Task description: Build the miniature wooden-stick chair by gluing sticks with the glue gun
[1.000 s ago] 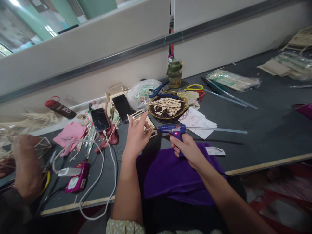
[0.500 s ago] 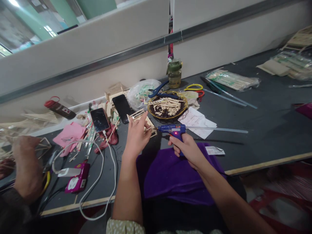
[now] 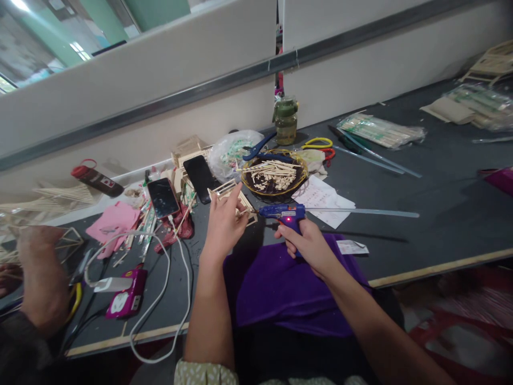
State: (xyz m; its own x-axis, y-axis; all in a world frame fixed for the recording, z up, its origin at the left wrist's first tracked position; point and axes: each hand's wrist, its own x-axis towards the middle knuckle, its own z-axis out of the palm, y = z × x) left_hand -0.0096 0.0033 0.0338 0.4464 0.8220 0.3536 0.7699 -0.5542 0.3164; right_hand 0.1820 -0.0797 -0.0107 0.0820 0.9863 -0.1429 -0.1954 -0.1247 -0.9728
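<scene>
My left hand (image 3: 227,216) grips a small frame of thin wooden sticks (image 3: 224,190), its fingers covering part of it. In my right hand (image 3: 304,243) is a blue hot glue gun (image 3: 282,212) with a red light lit. A long clear glue stick (image 3: 368,212) juts from its back. The nozzle points left and is close to the stick frame's right side; whether they touch I cannot tell. Just beyond lies a yellow-rimmed basket (image 3: 306,174) with cut wooden sticks (image 3: 276,174). A purple cloth (image 3: 280,289) lies below my hands.
Two phones (image 3: 163,198), a white cable (image 3: 188,278) and a pink power strip (image 3: 128,299) lie at left. Another person's hand (image 3: 42,272) is at the far left. Behind the basket are pliers (image 3: 260,145), scissors (image 3: 318,143) and a green-lidded jar (image 3: 286,120).
The glue stick reaches farther out behind the glue gun than before. Both hands stay nearly in place; the whole view has shifted slightly left.
</scene>
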